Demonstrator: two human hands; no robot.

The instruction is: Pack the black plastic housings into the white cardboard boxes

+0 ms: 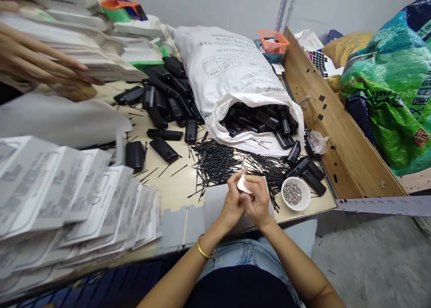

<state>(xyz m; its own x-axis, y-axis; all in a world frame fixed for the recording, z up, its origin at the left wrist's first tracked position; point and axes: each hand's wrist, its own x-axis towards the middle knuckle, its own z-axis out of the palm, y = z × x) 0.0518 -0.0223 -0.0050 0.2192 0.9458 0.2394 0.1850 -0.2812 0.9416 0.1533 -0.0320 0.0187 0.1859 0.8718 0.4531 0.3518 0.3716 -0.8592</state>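
My left hand and my right hand meet above a grey sheet at the table's near edge. Between their fingers sits a small white piece, mostly covered, so its kind is unclear. Both hands are closed around it. Just beyond them lies a heap of thin black sticks, like antennas. A white bowl of small shiny metal parts stands to the right of my right hand. Black plastic cases are scattered at the left of the heap.
A white woven sack spills more black cases. Printed white boxes are stacked at left. Another person's hand is over papers at upper left. A wooden board edges the right side, with a green bag beyond.
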